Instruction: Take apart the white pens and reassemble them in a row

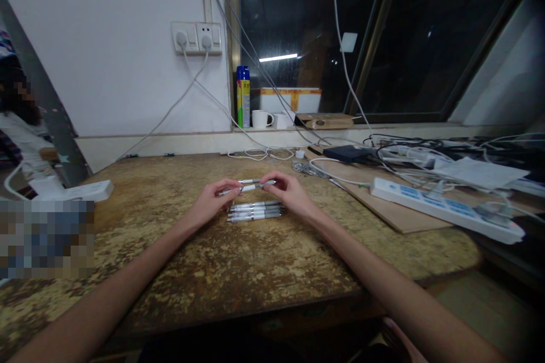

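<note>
A white and grey pen (250, 188) is held level between my two hands, above the worn wooden table (238, 261). My left hand (213, 198) pinches its left end, and my right hand (287, 188) grips the right end with thumb and fingers. Just behind it lies another similar pen (249, 181), partly hidden by the hands. Nearer to me, several pens (255, 212) of the same kind lie side by side on the tabletop, roughly parallel, their right ends close to my right wrist.
At right, a white power strip (443, 210) rests on a brown board (383, 204), with tangled cables (409, 153) behind. A clear plastic bag (307, 168) lies past my right hand. A spray can (243, 96) and white mug (260, 119) stand on the sill. Another power strip (91, 190) is at left.
</note>
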Demonstrator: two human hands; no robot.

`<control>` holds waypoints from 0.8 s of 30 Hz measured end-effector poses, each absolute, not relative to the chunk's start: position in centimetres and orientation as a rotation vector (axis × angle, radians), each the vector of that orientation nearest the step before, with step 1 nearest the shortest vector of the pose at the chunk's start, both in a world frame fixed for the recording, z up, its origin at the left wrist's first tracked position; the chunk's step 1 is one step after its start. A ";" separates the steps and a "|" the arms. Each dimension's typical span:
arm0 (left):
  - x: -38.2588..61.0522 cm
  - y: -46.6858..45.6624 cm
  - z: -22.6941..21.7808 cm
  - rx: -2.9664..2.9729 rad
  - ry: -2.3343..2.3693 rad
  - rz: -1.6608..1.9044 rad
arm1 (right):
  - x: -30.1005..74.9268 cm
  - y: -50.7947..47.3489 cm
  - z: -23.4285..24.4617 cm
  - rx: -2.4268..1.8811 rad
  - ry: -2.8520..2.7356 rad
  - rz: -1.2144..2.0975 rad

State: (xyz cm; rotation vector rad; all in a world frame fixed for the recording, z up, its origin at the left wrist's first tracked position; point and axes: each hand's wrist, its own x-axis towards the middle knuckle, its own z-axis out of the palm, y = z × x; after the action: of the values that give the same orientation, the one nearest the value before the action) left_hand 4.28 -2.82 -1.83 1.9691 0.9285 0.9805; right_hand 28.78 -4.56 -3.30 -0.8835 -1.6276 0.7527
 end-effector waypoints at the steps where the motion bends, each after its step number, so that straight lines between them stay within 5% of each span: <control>1: 4.3 -2.8 -1.9 1.972 0.922 0.977 | 28.8 -4.6 -3.3 -0.886 -1.640 0.742; 24: 4.2 -3.0 -1.2 1.943 1.008 1.024 | 28.9 -4.5 -3.3 -0.922 -1.568 0.804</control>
State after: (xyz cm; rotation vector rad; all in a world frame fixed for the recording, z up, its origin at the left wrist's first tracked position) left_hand 4.20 -2.96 -1.16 1.9430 1.0077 1.0241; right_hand 28.93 -4.45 -3.30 -0.9222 -1.5677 0.8040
